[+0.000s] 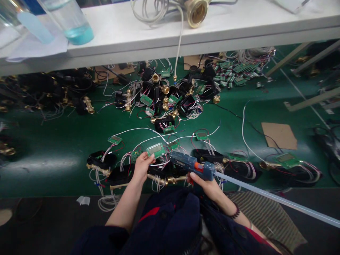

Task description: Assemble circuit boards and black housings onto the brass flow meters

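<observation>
Pinched in my left hand (145, 164) is a green circuit board (156, 150) with a small grey display. My right hand (207, 184) grips a blue hot glue gun (186, 162), its nozzle pointing left at the board's right end. A long translucent glue stick (265, 196) sticks out of the gun's back toward the lower right. Whether the nozzle touches the board I cannot tell. Around my hands lie black housings with brass pipe fittings, such as one housing (208, 155) on the right, with wires and more green boards (202, 136).
A white shelf (127, 37) crosses above the green work surface (225, 122), bearing a bottle of blue liquid (79, 33) and a brass fitting (197, 14). Behind are heaped brass-and-black assemblies (159, 94) and a pile of circuit boards (239, 72). Cardboard (278, 135) lies at right.
</observation>
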The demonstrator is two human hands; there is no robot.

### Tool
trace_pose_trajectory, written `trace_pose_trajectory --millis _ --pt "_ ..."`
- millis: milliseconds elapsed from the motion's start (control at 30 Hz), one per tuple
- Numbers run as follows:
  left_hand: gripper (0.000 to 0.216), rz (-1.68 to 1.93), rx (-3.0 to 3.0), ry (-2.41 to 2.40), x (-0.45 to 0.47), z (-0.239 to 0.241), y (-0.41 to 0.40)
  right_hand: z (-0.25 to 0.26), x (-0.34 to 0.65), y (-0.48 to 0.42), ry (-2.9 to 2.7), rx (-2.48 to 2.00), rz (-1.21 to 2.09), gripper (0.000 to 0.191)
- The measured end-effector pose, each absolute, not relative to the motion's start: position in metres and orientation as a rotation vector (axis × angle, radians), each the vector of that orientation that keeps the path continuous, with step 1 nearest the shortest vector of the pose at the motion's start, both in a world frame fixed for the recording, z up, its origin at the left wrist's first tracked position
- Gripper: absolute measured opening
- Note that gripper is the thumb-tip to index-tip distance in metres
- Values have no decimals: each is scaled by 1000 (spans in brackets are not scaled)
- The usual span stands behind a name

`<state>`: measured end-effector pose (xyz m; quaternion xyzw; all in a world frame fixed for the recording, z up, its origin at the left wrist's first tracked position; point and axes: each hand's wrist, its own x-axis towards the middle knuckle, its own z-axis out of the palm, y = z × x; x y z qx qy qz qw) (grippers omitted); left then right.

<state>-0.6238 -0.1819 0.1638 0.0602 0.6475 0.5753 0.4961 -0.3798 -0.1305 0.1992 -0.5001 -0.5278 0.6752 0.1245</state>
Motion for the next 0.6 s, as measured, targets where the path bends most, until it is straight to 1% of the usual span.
trace_pose_trajectory --millis 500,600 --pt "47 1388 89 1616 -624 165 -180 193 -377 -131 -1641 -1438 1964 58" --pt "43 1366 55 1649 -628 165 -178 193 -376 -131 -1689 -1438 1941 59"
